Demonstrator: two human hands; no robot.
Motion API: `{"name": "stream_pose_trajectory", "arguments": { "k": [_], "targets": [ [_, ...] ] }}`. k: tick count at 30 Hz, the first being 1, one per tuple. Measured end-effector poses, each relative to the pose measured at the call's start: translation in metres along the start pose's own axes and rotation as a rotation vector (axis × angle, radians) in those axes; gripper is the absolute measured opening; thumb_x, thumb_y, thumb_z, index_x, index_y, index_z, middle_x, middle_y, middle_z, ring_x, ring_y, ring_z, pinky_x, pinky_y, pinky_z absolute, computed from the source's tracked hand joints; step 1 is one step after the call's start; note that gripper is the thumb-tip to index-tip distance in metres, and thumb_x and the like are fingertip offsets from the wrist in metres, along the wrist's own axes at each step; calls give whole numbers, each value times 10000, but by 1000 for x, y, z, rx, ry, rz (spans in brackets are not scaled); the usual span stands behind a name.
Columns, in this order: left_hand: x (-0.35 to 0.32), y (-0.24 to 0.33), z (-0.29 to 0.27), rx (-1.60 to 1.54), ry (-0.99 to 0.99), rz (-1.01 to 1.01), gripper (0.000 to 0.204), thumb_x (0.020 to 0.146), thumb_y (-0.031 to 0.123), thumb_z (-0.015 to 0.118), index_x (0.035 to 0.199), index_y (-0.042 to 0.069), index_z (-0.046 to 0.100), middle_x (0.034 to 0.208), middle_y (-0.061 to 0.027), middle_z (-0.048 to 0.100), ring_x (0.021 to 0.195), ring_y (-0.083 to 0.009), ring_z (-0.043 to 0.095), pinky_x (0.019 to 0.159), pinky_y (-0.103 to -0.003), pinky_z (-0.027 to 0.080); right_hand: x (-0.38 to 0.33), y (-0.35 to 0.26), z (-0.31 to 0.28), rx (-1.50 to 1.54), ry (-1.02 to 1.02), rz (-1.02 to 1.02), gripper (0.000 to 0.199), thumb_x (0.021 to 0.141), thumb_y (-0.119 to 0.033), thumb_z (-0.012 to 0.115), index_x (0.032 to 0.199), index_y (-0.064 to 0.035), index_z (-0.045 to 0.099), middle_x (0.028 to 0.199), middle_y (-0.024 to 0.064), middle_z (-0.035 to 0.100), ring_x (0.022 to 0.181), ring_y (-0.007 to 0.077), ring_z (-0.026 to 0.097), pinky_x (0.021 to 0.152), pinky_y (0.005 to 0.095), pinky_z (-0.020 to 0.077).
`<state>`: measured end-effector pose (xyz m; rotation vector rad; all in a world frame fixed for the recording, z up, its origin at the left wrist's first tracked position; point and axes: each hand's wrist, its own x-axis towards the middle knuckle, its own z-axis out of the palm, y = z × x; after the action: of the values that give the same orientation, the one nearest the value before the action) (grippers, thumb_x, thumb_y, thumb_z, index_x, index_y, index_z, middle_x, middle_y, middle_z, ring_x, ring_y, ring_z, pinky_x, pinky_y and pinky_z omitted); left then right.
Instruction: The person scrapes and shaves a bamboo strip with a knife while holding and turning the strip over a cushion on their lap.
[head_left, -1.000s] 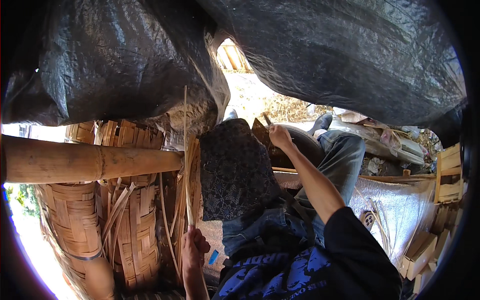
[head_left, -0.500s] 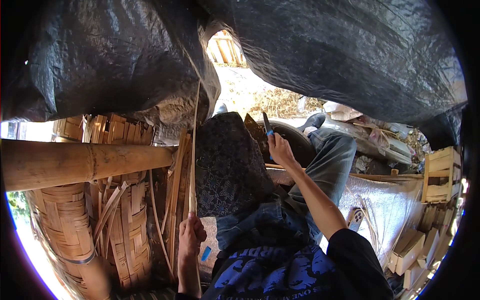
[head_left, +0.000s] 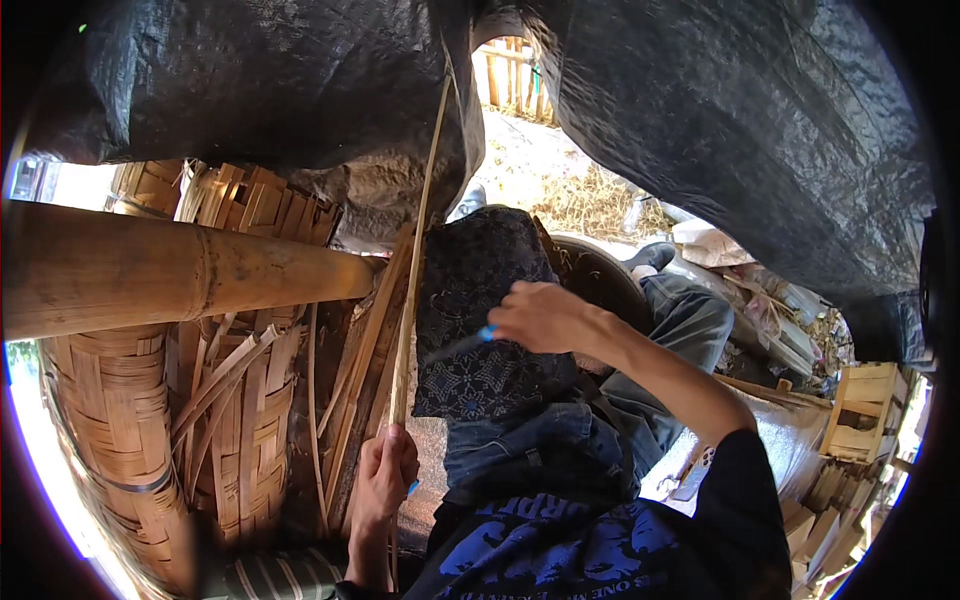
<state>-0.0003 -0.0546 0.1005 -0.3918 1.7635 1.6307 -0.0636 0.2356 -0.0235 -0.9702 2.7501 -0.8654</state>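
Note:
A long, thin bamboo strip (head_left: 416,270) stands nearly upright in the view, and my left hand (head_left: 385,470) is closed round its lower part. In my right hand (head_left: 540,318) is a knife (head_left: 460,348) with a blue handle, mostly covered by the fingers. Its dark blade points left toward the strip, with a small gap between them. Beneath the blade, a dark patterned cloth (head_left: 480,265) lies over my leg. A bit of blue shows beside my left fingers; I cannot make out what it is.
A thick bamboo pole (head_left: 180,270) juts in from the left above tall woven bamboo baskets (head_left: 110,430). Black plastic sheeting (head_left: 720,130) hangs ahead. A dark round tub (head_left: 605,280) stands beyond my right leg. Small wooden crates (head_left: 865,412) are at the right.
My right hand has swung left and nearer, turning the knife from pointing away to pointing at the strip. My left hand still grips the strip. The whole view has shifted.

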Motion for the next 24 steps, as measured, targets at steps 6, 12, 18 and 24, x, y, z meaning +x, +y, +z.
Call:
{"name": "stream_pose_trajectory", "arguments": {
  "k": [6,12,18,24],
  "targets": [
    [2,-4,3,22,-36,34,448,1008,370,373,635,125,336,528,66,234,417,-47,227,392,-242,182,81,104,14,-256,-66,412,185,902,-172,508,884,-46,642,705,119,635,607,225,642,519,355,548],
    [-1,-10,5,-70,-22,-29,471,1006,379,376,611,128,320,512,68,223,407,-49,205,387,-246,165,66,75,-4,120,232,512,213,965,-229,458,860,-53,515,560,84,520,484,217,554,478,381,459],
    [17,-8,3,-76,-65,-108,481,1007,398,359,616,119,346,509,61,263,413,-50,250,384,-240,184,-40,39,53,-8,267,421,242,941,-274,511,906,-34,508,530,145,518,456,336,552,465,466,451],
    [27,5,16,-47,-84,-73,482,999,409,384,614,122,342,509,61,253,421,-52,238,392,-244,185,-99,98,117,10,669,1144,236,951,-238,461,897,-16,518,679,207,594,564,406,562,507,463,445]
  ]
}}
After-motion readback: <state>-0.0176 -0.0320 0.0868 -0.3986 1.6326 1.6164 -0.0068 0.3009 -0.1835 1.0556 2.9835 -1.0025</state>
